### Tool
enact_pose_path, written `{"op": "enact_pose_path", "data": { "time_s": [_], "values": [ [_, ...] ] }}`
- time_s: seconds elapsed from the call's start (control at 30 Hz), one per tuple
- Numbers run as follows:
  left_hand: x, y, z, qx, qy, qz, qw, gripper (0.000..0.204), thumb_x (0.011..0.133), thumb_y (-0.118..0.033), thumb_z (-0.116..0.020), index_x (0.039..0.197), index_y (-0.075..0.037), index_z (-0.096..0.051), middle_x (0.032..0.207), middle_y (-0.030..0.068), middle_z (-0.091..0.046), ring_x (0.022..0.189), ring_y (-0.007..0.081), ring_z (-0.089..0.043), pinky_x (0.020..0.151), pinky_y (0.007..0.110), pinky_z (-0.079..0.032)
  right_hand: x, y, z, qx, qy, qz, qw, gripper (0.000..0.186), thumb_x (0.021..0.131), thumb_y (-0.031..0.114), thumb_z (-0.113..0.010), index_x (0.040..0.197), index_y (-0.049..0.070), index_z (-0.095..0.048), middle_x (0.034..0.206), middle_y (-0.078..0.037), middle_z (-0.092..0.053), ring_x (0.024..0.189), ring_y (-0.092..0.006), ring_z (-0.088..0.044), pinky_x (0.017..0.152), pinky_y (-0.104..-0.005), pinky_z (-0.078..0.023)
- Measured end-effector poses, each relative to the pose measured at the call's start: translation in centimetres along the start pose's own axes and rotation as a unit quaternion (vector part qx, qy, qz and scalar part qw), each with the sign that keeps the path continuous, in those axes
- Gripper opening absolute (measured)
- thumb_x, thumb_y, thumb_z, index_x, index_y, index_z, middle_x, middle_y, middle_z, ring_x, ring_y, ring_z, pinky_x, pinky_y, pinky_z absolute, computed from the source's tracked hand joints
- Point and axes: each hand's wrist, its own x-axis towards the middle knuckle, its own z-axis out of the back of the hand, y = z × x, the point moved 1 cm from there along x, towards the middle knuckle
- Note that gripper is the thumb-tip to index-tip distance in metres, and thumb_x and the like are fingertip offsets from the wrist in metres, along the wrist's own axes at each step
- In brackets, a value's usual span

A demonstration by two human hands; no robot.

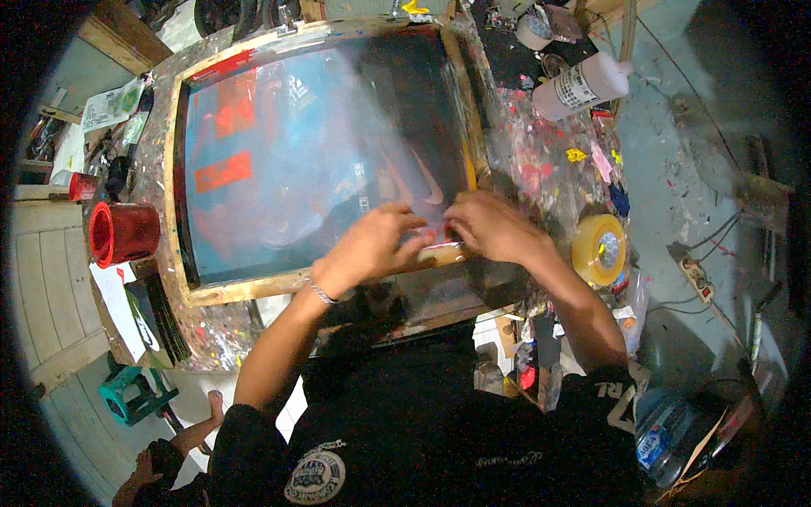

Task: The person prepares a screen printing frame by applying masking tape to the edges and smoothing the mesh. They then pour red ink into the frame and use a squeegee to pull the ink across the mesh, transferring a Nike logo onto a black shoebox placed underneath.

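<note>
A screen printing frame (245, 292) with a wooden border lies on the worktable before me. Its mesh (279, 194) looks bluish with a hazy sheen, and orange-red patches of tape (224, 171) show on the left side. My left hand (372, 241) is at the near right corner, fingers curled and close together over the near edge. Beside it, my right hand (490, 226) bends its fingers down at the same corner. A small reddish patch shows between the hands. What the fingers hold, if anything, is hidden and slightly blurred.
Right of the frame are a roll of clear tape (600, 250) and a white bottle (583, 86) on the paint-spattered table (532, 160). A red roll (124, 234) stands at the left. Another person's arm (194, 433) shows at lower left. A water jug (667, 435) sits lower right.
</note>
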Motion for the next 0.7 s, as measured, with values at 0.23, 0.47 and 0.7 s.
{"op": "enact_pose_path", "data": {
  "time_s": [0.23, 0.47, 0.7],
  "values": [
    [-1.8, 1.1, -2.7, -0.081, 0.054, -0.011, 0.995, 0.034, 0.095, -0.025, -0.065, 0.119, -0.002, -0.068, 0.113, 0.0233, -0.069, 0.1, 0.0429, -0.066, 0.088, 0.047, -0.053, -3.4, 0.3, -0.9, 0.148, -0.026, 0.07, 0.986, 0.025, 0.094, 0.01, -0.06, 0.117, 0.003, -0.067, 0.108, -0.02, -0.068, 0.1, -0.04, -0.065, 0.087, -0.0463, -0.051],
    [-2.1, -0.9, 2.5, -0.03, 0.137, 0.133, 0.981, 0.038, 0.097, -0.026, -0.062, 0.128, -0.004, -0.064, 0.123, 0.0213, -0.067, 0.11, 0.0378, -0.066, 0.096, 0.045, -0.052, -3.7, 0.2, -0.1, 0.148, -0.037, 0.049, 0.987, 0.029, 0.091, 0.005, -0.059, 0.119, 0.004, -0.066, 0.114, -0.02, -0.068, 0.101, -0.0399, -0.064, 0.088, -0.0455, -0.052],
    [-1.9, 0.8, -2.0, 0.078, 0.136, -0.067, 0.985, 0.064, 0.099, -0.051, -0.054, 0.145, -0.007, -0.047, 0.142, 0.0204, -0.055, 0.131, 0.0391, -0.051, 0.114, 0.047, -0.04, -0.8, -2.1, -4.0, 0.189, -0.051, 0.118, 0.974, 0.023, 0.09, 0.006, -0.058, 0.11, 0.004, -0.068, 0.102, -0.02, -0.069, 0.093, -0.0398, -0.066, 0.082, -0.0471, -0.052]
  ]
}}
